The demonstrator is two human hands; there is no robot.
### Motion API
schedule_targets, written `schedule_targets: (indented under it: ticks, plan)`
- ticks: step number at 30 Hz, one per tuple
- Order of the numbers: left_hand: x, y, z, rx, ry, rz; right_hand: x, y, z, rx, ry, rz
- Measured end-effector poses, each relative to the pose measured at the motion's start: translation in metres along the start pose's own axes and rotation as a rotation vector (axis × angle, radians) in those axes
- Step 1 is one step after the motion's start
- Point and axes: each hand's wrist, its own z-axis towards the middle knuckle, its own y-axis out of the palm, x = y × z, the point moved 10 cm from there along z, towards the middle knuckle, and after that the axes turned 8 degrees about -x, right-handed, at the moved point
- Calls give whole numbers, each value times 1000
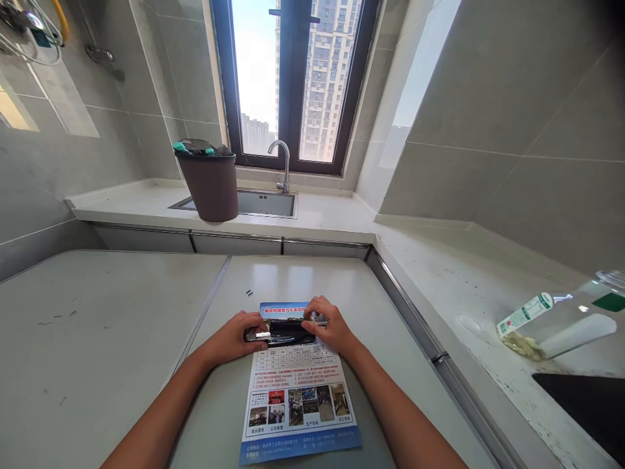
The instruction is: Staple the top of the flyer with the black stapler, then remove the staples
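Note:
A black stapler with a shiny metal part (286,331) lies sideways over the upper part of a printed flyer (299,374). Its left, metal end is between the thumb and fingers of my left hand (245,331). The thumb and fingers of my right hand (328,322) are closed on its right end and cover that end in part. Beneath it, the flyer rests flat with a blue band, red text, a table and small photos. Just beyond the flyer's top left are small metal pieces like staples (249,292).
The pale table (122,339) has a seam left of the flyer. Ahead, a brown bin (213,185) stands on the counter beside a sink (268,204) with a faucet (286,166). On the right counter, a clear jar (569,319) sits near a black panel (586,407).

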Motion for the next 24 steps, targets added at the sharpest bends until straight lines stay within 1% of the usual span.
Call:
schedule_targets:
  ticks: [3,5,6,8,10,13,14,16,20,22,24]
  plan:
    - [0,-1,-1,12,-7,-73,-6,18,1,-104,35,-122]
    - [3,-5,-3,40,3,-107,-10,28,2,-141,6,-182]
    - [4,-9,-3,58,2,-122,-12,30,2,-138,-22,-203]
    - [5,-16,-4,102,-13,-169,-19,30,1,-97,-91,-236]
    - [3,-23,-4,171,-48,-246,-26,27,0,-37,-166,-266]
    - [-10,-29,-4,313,-116,-463,-37,18,-4,51,-248,-320]
    - [-16,-27,-3,347,-139,-559,-40,16,-6,71,-265,-353]
    - [-26,-16,1,365,-173,-742,-46,13,-8,90,-293,-450]
    - [-37,8,6,297,-237,-1016,-58,17,-11,88,-359,-673]
    - [-38,16,6,259,-261,-1151,-62,20,-12,94,-382,-745]
    - [-36,19,6,224,-260,-1271,-64,23,-12,83,-391,-777]
